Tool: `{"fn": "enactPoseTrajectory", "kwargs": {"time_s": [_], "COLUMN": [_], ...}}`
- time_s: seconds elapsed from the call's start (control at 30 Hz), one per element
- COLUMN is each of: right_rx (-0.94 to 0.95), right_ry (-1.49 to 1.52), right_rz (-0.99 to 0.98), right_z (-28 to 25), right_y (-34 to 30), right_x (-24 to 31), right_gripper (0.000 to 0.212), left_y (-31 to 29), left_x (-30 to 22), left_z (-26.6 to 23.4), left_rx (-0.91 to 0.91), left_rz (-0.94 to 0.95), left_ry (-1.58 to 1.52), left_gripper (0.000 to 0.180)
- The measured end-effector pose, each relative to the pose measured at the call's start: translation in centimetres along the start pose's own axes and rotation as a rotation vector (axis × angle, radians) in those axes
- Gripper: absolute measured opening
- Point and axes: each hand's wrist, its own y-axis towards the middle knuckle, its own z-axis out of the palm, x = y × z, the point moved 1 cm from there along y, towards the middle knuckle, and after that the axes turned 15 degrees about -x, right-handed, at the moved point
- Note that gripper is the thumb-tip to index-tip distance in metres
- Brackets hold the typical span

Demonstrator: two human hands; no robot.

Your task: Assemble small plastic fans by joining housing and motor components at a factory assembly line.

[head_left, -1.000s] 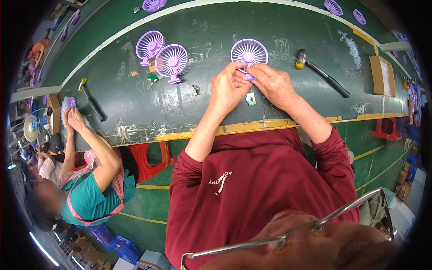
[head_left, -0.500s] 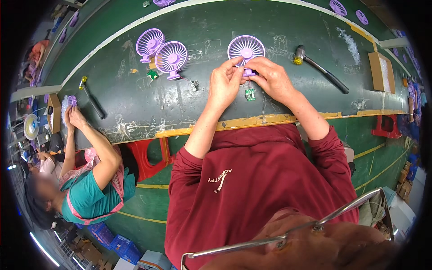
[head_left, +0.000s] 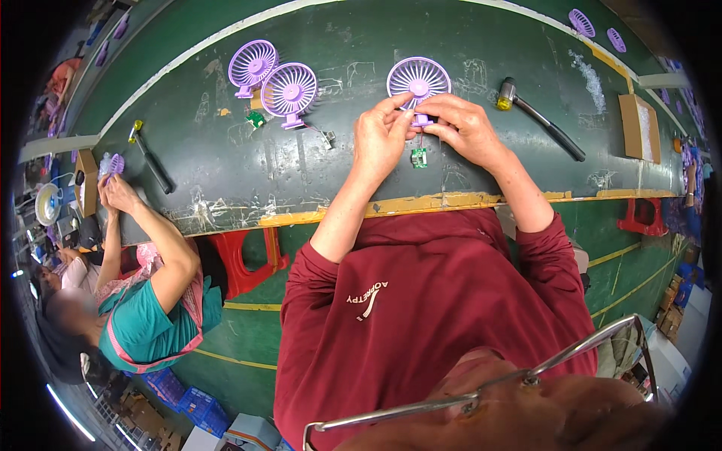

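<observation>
Purple fan (head_left: 419,89), one: inward from the taped near edge of the counter (head_left: 278,169), neck pinched by left hand (head_left: 380,141) and right hand (head_left: 466,132). Green circuit board (head_left: 419,157), one: between fan and near edge. Black-handled hammer (head_left: 543,124), one: toward the counter's right end.

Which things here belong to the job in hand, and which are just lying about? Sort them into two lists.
In hand:
- purple fan, left hand and right hand closed at its neck
- green circuit board just below it

Lying about, untouched:
- two overlapping fans
- hammer to the right
- open cardboard box
</observation>
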Motion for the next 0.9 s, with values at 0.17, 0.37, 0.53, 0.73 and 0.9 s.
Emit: {"fn": "enactPoseTrajectory", "kwargs": {"time_s": [0.17,0.37,0.53,0.73,0.9], "right_rx": [-0.007,-0.006,-0.041,-0.093,-0.150], "right_ry": [-0.003,0.038,-0.012,-0.161,-0.222], "right_rz": [-0.068,0.130,-0.081,-0.189,-0.189], "right_z": [0.0,0.3,0.4,0.7,-0.1], "right_y": [0.0,-0.5,-0.8,-1.6,-1.2], "right_x": [0.1,0.1,-0.1,-0.2,0.5], "right_gripper": [0.028,0.027,0.033,0.032,0.031], "left_y": [0.0,0.0,-0.1,0.0,-1.4], "left_x": [-0.4,-0.5,-0.8,-0.6,-1.2], "left_z": [0.0,0.0,0.0,0.0,0.2], "left_rx": [0.002,0.001,-0.003,0.033,-0.050], "left_rz": [0.007,-0.002,-0.016,-0.020,0.036], "left_ry": [0.023,0.008,0.005,0.008,-0.065], "left_gripper": [0.032,0.032,0.031,0.036,0.032]}}
